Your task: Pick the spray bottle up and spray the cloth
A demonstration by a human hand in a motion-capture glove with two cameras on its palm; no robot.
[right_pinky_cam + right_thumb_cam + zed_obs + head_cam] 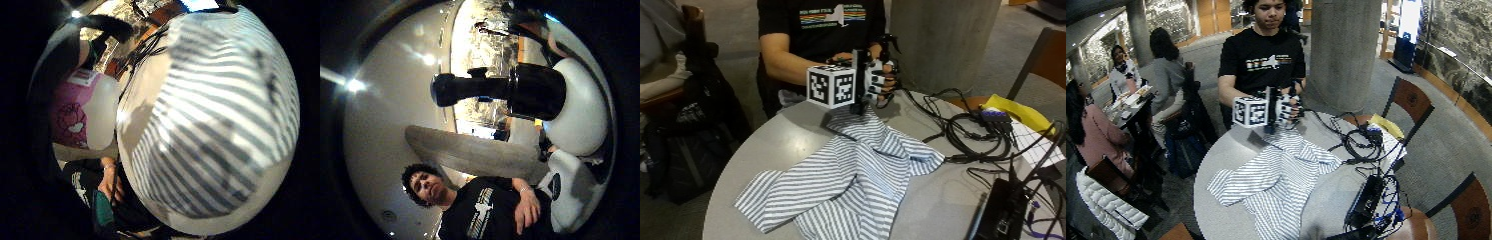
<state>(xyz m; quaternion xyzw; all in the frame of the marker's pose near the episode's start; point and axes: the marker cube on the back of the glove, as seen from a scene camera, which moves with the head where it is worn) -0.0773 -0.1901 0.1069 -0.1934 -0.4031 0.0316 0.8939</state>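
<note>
Gloved right hand raised above the table's far edge, fingers curled round the spray bottle, black nozzle upright, striped cloth spread across the table's middle below, cables near the right edge

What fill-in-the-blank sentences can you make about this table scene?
The cloth has a ____ pattern. The table under it is ____ in shape. The spray bottle in the gloved right hand has a ____ nozzle.
Missing words: striped, round, black.
</note>
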